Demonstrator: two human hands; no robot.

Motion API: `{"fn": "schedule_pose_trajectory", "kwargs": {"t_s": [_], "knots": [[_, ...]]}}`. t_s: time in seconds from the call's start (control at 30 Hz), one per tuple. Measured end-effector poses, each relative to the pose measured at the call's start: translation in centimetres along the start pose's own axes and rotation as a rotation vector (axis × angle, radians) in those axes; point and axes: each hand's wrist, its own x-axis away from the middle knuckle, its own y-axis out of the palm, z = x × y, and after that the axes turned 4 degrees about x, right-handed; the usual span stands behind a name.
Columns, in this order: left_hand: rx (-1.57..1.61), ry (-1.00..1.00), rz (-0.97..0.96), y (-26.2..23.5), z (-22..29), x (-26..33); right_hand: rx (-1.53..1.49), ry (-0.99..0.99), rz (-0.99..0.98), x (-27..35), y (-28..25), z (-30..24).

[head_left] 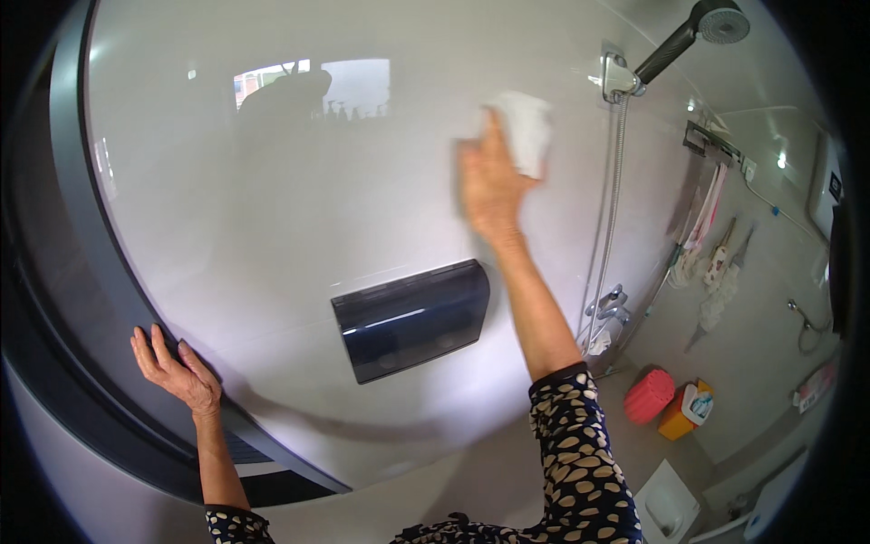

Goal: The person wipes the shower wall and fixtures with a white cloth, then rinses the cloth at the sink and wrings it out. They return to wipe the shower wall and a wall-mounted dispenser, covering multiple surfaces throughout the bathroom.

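My right hand [497, 186] is raised against the glossy pale wall [272, 208], pressing a white cloth [526, 131] to it. Motion blurs the fingers a little, and the cloth lies under and beside them. Lower down on the left, my left hand [179, 374] rests with spread fingers on the dark grey door frame [118, 245], holding nothing. Between my arms a dark, shiny paper holder box [412, 322] is fixed to the wall, below my right hand.
To the right hang a shower head [722, 23] and its metal hose [616, 181], above a chrome tap [611, 306]. Mops and cloths [711, 208] hang farther along. A pink-red basket [649, 396] and an orange bin [686, 410] stand on the floor, near a white basin [668, 503].
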Motion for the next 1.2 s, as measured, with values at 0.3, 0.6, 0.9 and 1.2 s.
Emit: {"fn": "schedule_pose_trajectory", "kwargs": {"t_s": [0.3, 0.6, 0.9, 1.2], "knots": [[-0.009, 0.022, 0.007, 0.1, 0.0, 0.8, 0.219, -0.419, 0.407, -2.4, -0.2, 1.5], [-0.028, 0.022, 0.011, -0.3, -0.2, 0.5, -0.129, 0.390, 0.142, -1.2, -3.5, 12.3], [-0.028, 0.034, 0.010, 0.2, 0.7, 0.7, -0.265, -0.043, -0.204, 5.4, -1.6, 9.0], [0.025, 0.046, -0.005, -0.1, 2.3, -0.7, 0.053, -0.790, -0.180, 5.6, -0.3, -5.1]]}}
